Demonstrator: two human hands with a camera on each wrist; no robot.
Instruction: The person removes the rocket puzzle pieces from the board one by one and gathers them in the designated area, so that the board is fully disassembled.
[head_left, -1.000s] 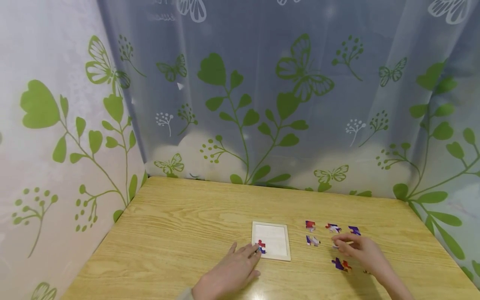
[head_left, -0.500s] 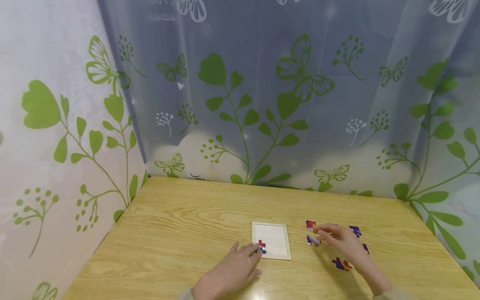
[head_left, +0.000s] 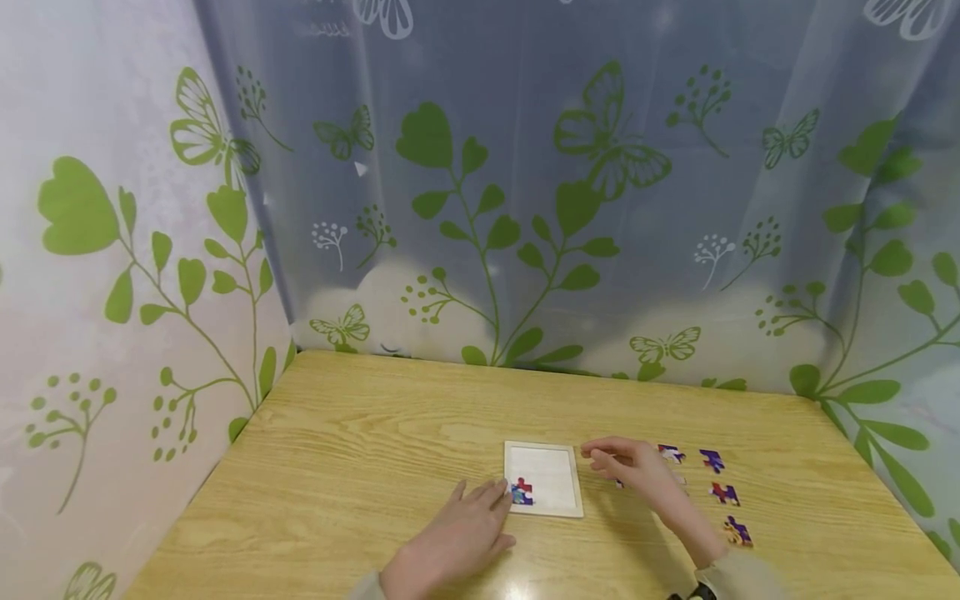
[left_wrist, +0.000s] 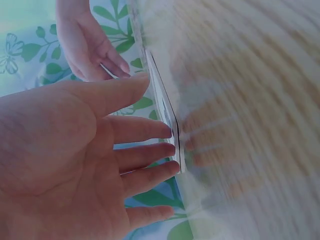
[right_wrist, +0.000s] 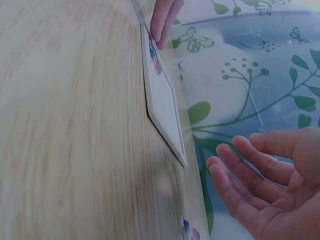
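Observation:
A white puzzle board (head_left: 551, 475) with a raised rim lies flat on the table. Joined jigsaw pieces (head_left: 522, 492) in red, blue and purple fill its lower left corner. Fingertips of my left hand (head_left: 453, 533) rest at the board's left edge, fingers spread and fairly straight. Just right of the board, my right hand (head_left: 637, 472) hovers above the table. Its fingers bend loosely with a gap to the thumb, and the right wrist view shows nothing between them. Beneath it, a jigsaw piece (head_left: 618, 483) peeks out; others are hidden by the hand and forearm.
Several loose jigsaw pieces lie to the right, among them a white and purple one (head_left: 671, 453), a purple one (head_left: 712, 461), a red and purple one (head_left: 724, 493) and an orange and purple one (head_left: 738, 531). A patterned curtain (head_left: 480, 250) stands behind the wooden table (head_left: 375, 417).
My right hand has moved left across the loose pieces toward the board, uncovering pieces on the right. My left hand has shifted slightly left, showing more of the joined pieces.

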